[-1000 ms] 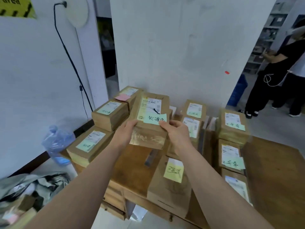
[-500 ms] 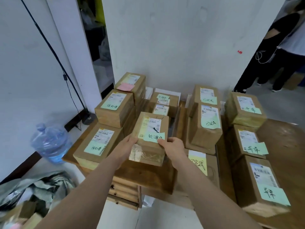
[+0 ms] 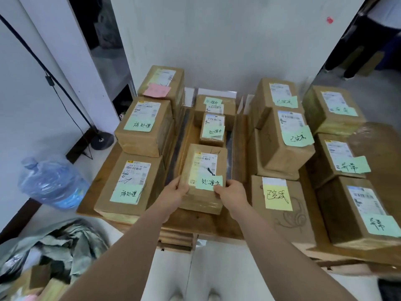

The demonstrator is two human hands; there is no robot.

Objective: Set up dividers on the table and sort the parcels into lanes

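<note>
A brown parcel (image 3: 202,170) with a white shipping label and a green handwritten note lies in the second lane from the left on the wooden table (image 3: 201,224). My left hand (image 3: 175,192) grips its near left corner and my right hand (image 3: 231,191) grips its near right corner. Behind it in the same lane sit two smaller parcels (image 3: 212,129) with green notes. Dark upright dividers (image 3: 173,157) run along both sides of this lane. Other lanes hold parcels with green, yellow and pink notes.
A left-lane parcel (image 3: 130,185) and a yellow-note parcel (image 3: 280,203) flank the held one. A blue water jug (image 3: 52,183) lies on the floor at left, near a lamp base (image 3: 102,141). A crumpled grey-green heap (image 3: 56,248) fills the lower left. A white wall backs the table.
Both hands have brought the parcel down from chest height and forward into the second lane. The camera has tilted down, showing more of the table and lanes.
</note>
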